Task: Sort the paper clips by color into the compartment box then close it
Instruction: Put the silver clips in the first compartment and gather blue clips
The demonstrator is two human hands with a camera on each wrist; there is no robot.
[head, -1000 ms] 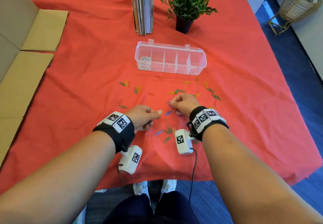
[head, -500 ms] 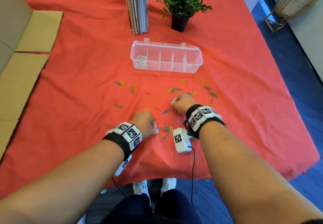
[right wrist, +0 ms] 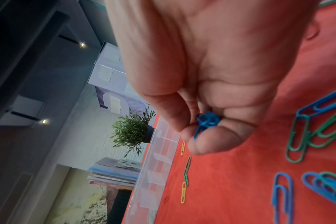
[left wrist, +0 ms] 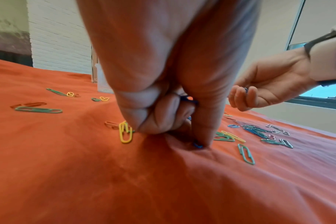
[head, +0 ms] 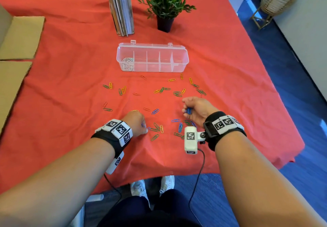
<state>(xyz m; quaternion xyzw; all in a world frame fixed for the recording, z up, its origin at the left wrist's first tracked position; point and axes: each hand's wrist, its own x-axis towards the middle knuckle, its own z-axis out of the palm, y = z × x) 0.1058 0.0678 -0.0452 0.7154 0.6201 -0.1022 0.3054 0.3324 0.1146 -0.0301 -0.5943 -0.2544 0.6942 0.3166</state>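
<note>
The left hand [head: 136,123] is knuckles-up, low on the red-covered tabletop [head: 70,129]. Its fingers are curled under the palm. In the left wrist view the thumb [left wrist: 205,121] pins a blue clip [left wrist: 197,145] against the cloth, and further blue wire shows inside the fist, so this grip is clamped on blue clips.

The right hand [head: 196,110] is raised just above the cloth, palm turned inward. Its fingers are curled around a small bunch of blue clips [right wrist: 206,121]; the grip is closed on them.

The count of clips in either fist cannot be determined. The left fingertips are hidden under the hand in the head view.

The compartment box [head: 152,58] stands open, well beyond both hands. White clips [head: 127,64] lie in its leftmost compartment. Loose green, yellow, red and blue clips [head: 177,94] lie scattered between box and hands. Behind the box stand upright books [head: 122,5] and a potted plant [head: 165,5]. Flat cardboard [head: 19,37] lies at the left edge.
</note>
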